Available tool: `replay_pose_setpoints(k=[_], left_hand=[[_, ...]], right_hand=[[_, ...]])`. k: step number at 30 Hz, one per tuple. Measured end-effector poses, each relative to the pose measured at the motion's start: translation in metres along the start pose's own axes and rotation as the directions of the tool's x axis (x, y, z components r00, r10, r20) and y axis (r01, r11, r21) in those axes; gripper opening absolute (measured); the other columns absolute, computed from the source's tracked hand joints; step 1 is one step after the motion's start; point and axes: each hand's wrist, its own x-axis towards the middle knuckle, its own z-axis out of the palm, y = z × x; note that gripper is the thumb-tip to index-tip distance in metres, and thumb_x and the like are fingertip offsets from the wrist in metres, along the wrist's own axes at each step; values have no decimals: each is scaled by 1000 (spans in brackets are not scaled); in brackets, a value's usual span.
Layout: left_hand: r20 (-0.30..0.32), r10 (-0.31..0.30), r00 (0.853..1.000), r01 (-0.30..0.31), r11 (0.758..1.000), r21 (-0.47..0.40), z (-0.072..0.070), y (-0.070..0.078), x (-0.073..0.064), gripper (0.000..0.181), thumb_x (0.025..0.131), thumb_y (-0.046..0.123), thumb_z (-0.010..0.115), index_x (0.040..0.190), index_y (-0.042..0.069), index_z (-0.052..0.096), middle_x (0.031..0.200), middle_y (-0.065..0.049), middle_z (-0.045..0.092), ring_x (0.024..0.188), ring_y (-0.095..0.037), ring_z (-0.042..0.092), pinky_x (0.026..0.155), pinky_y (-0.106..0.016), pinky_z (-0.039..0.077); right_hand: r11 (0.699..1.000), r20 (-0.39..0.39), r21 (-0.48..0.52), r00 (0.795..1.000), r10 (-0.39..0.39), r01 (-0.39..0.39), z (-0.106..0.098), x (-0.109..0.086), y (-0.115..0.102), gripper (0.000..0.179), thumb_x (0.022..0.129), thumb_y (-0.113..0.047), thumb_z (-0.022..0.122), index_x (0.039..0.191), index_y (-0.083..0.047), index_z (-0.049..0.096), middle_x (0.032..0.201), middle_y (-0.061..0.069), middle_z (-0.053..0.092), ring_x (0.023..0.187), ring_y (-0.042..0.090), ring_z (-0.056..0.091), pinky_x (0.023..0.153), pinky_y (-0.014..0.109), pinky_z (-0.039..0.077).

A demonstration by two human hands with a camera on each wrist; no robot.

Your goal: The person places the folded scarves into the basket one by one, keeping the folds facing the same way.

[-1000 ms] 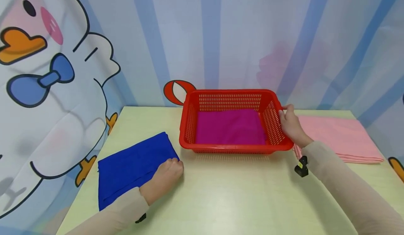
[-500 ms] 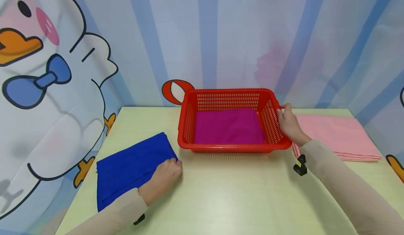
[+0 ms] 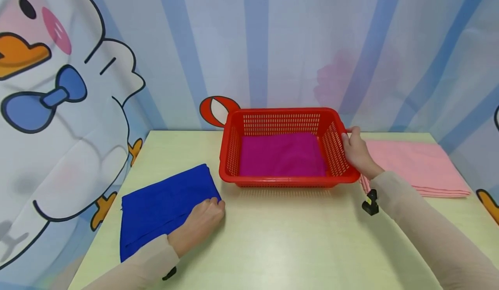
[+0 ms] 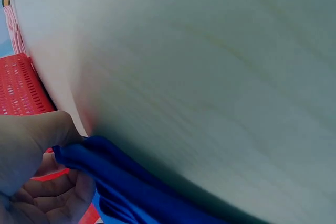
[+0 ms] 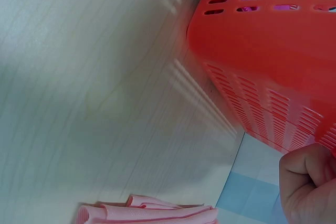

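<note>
My left hand [image 3: 203, 219] pinches the right edge of a folded blue cloth [image 3: 163, 205] lying on the table. In the left wrist view, thumb and fingers close on the blue cloth's layered corner [image 4: 100, 161]. At the back, my right hand [image 3: 358, 152] grips the right rim of a red plastic basket [image 3: 288, 182] with slotted walls. A folded magenta cloth [image 3: 278, 155] lies flat inside the basket. In the right wrist view, the curled right hand [image 5: 310, 182] is at the basket's rim, its fingertips partly hidden.
A folded pink cloth [image 3: 417, 164] lies on the pale wooden table [image 3: 288, 242] to the right of the basket, partly behind the right hand. A backdrop [image 3: 296, 43] with cartoon figures and blue stripes hangs close behind the table's back edge.
The blue cloth's far corner has shifted very slightly to the right under the left hand. Both hands keep their hold; the camera view has moved a little.
</note>
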Motion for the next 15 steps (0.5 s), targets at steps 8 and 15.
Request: replay_pose_setpoints(k=[8, 15], left_hand=[[32, 19, 999, -18, 999, -48, -7, 7, -6, 18, 79, -7, 78, 81, -2, 61, 66, -13, 55, 55, -22, 55, 50, -29, 54], [20, 46, 999, -46, 999, -25, -9, 11, -8, 17, 79, -7, 77, 79, -1, 61, 65, -11, 53, 53, -19, 53, 48, -28, 53]], right_hand=[[1000, 14, 31, 1000, 2, -2, -1, -1, -1, 50, 111, -29, 23, 143, 9, 17, 104, 33, 52, 80, 38, 66, 63, 38, 60], [1000, 23, 31, 1000, 1, -2, -1, -3, -3, 51, 111, -29, 23, 143, 9, 16, 105, 34, 52, 83, 41, 66, 65, 41, 60]])
